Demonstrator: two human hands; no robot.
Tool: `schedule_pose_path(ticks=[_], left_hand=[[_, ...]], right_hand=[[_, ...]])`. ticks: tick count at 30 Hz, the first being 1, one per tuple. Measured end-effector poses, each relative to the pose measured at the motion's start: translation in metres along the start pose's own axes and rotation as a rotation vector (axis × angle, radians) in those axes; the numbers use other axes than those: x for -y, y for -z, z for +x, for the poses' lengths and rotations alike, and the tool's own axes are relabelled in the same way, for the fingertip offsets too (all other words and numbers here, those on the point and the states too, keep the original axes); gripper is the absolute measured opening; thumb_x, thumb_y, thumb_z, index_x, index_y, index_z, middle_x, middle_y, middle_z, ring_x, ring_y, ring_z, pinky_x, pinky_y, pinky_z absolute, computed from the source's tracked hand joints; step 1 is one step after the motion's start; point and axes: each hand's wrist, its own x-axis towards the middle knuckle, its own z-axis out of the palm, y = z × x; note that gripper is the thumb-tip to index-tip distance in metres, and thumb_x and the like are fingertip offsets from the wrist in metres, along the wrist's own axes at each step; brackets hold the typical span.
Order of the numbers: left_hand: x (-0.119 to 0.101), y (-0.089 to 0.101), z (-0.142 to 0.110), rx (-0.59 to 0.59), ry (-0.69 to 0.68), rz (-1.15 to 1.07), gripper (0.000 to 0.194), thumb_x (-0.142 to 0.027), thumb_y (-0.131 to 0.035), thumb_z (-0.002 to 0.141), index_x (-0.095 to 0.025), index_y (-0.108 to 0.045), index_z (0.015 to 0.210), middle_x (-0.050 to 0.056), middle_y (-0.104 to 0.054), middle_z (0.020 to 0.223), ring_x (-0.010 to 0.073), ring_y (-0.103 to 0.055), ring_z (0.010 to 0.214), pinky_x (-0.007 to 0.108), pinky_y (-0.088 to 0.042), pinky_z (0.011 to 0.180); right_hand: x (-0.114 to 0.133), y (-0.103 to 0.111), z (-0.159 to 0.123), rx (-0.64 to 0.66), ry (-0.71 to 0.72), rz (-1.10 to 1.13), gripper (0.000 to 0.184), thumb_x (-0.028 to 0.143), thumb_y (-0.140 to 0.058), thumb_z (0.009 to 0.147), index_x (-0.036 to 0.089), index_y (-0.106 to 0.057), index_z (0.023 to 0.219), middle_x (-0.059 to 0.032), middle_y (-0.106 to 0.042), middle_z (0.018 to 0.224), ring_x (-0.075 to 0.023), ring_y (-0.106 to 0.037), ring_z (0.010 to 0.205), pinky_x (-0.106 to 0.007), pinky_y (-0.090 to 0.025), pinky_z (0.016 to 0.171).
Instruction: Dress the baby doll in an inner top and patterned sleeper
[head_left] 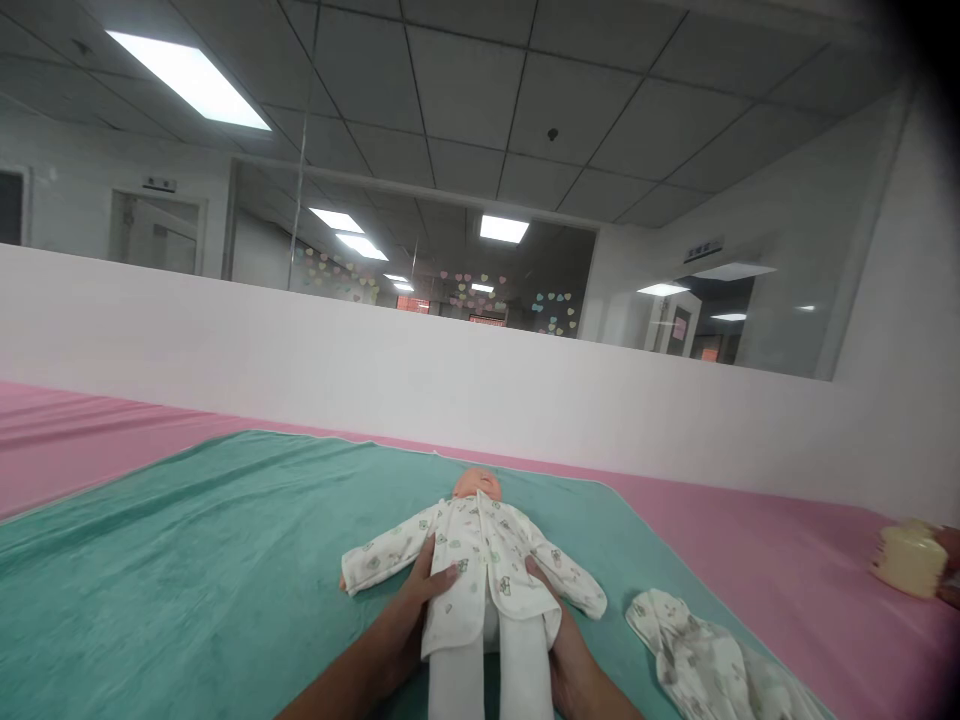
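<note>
A baby doll lies on its back on a green cloth, head pointing away from me. It wears a white jacket with small printed figures and white trousers, and its sleeves spread out to both sides. My left hand grips the doll's left-hand side in view, thumb on the jacket front. On the opposite side my right hand holds the waist, its thumb against the jacket and its other fingers hidden. To the right lies a crumpled, printed white garment.
Pink sheeting surrounds the green cloth. A low white wall with a large window stands behind. At the far right edge sits a pale yellow object with skin-toned parts beside it; I cannot make out its kind.
</note>
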Motion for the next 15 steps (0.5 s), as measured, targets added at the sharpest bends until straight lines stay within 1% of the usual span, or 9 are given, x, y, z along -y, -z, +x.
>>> schedule_pose_path(ticks=[3, 5, 9, 12, 15], left_hand=[[-0.003, -0.005, -0.004, 0.063, 0.022, -0.003, 0.079, -0.027, -0.061, 0.076, -0.032, -0.016, 0.140, 0.007, -0.041, 0.137, 0.0246, -0.048, 0.118, 0.040, -0.037, 0.101], [-0.003, -0.006, -0.001, 0.118, 0.007, -0.001, 0.080, -0.026, -0.062, 0.075, -0.032, -0.017, 0.140, 0.007, -0.042, 0.136, 0.0247, -0.047, 0.119, 0.040, -0.037, 0.101], [0.002, -0.005, 0.002, 0.229, 0.005, 0.044, 0.079, -0.025, -0.065, 0.073, -0.029, -0.023, 0.139, 0.009, -0.044, 0.135, 0.0266, -0.045, 0.120, 0.041, -0.038, 0.100], [0.006, -0.002, 0.000, 0.273, 0.021, 0.114, 0.074, -0.023, -0.063, 0.074, -0.027, -0.027, 0.138, 0.009, -0.043, 0.135, 0.0281, -0.044, 0.121, 0.041, -0.040, 0.097], [0.007, -0.002, -0.003, 0.262, 0.023, 0.161, 0.073, -0.025, -0.063, 0.074, -0.027, -0.027, 0.139, 0.010, -0.044, 0.134, 0.0299, -0.044, 0.120, 0.042, -0.042, 0.094]], right_hand=[[0.008, -0.003, -0.005, -0.009, 0.039, -0.085, 0.062, 0.059, -0.039, 0.081, 0.014, -0.052, 0.121, -0.0114, -0.066, 0.102, -0.0259, -0.058, 0.101, -0.042, -0.044, 0.091], [0.013, -0.003, -0.009, -0.010, 0.057, -0.119, 0.062, 0.059, -0.039, 0.081, 0.014, -0.052, 0.121, -0.0118, -0.066, 0.102, -0.0265, -0.058, 0.102, -0.042, -0.044, 0.090], [0.018, 0.003, -0.012, 0.000, 0.064, -0.104, 0.062, 0.058, -0.042, 0.079, 0.013, -0.052, 0.121, -0.0122, -0.066, 0.102, -0.0273, -0.058, 0.102, -0.043, -0.044, 0.090], [0.020, 0.014, -0.003, -0.025, 0.054, -0.072, 0.063, 0.057, -0.050, 0.074, 0.013, -0.054, 0.119, -0.0116, -0.066, 0.100, -0.0281, -0.058, 0.102, -0.043, -0.044, 0.091], [0.023, 0.027, 0.013, -0.076, 0.039, -0.090, 0.065, 0.055, -0.062, 0.063, 0.015, -0.058, 0.114, -0.0109, -0.067, 0.099, -0.0296, -0.058, 0.101, -0.043, -0.044, 0.090]])
